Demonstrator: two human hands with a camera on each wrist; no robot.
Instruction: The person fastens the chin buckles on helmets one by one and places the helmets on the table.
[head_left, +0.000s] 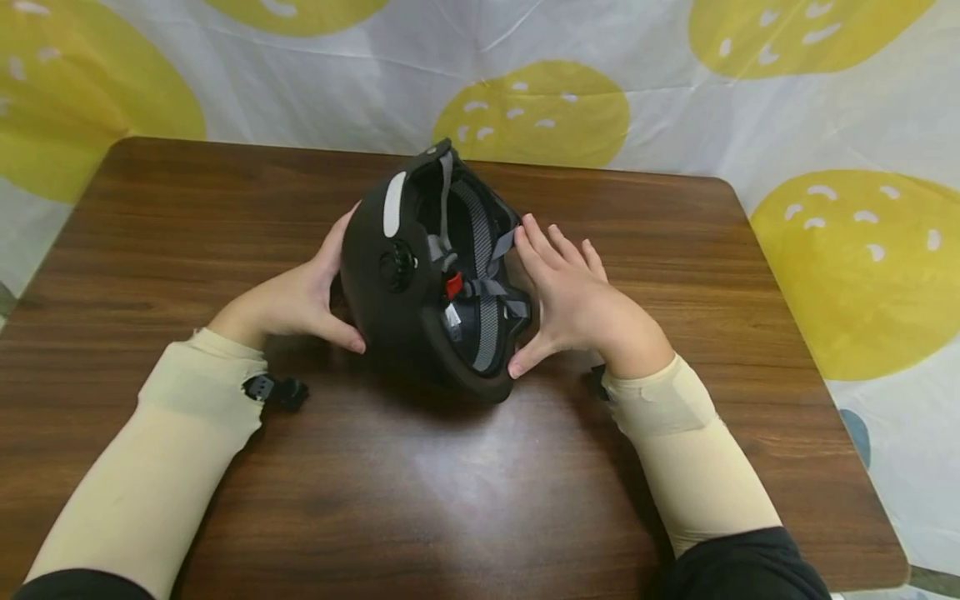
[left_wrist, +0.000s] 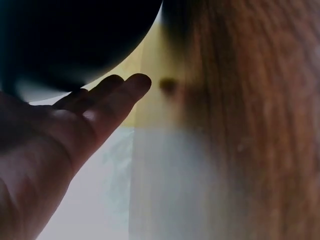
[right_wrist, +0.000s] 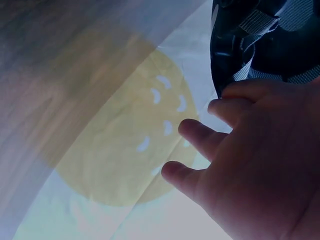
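1. Cream sleeves [head_left: 172, 467], lower frame, either side.
2. Left hand [head_left: 296, 300]: fingers straight, pressed flat against helmet's left shell.
3. Right hand [head_left: 573, 300]: fingers straight, pressing helmet's right rim.
4. Black helmet [head_left: 420, 275]: centre frame, tilted on brown table [head_left: 450, 500], grey straps showing.

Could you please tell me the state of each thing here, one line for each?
helmet: tipped on its side on the table, opening toward the right hand, straps loose inside.
red buckle: inside the helmet; fastened or not, cannot tell.
left hand: open, pressed against the outer shell.
right hand: open, fingers straight, touching the helmet rim.
table: bears the helmet.
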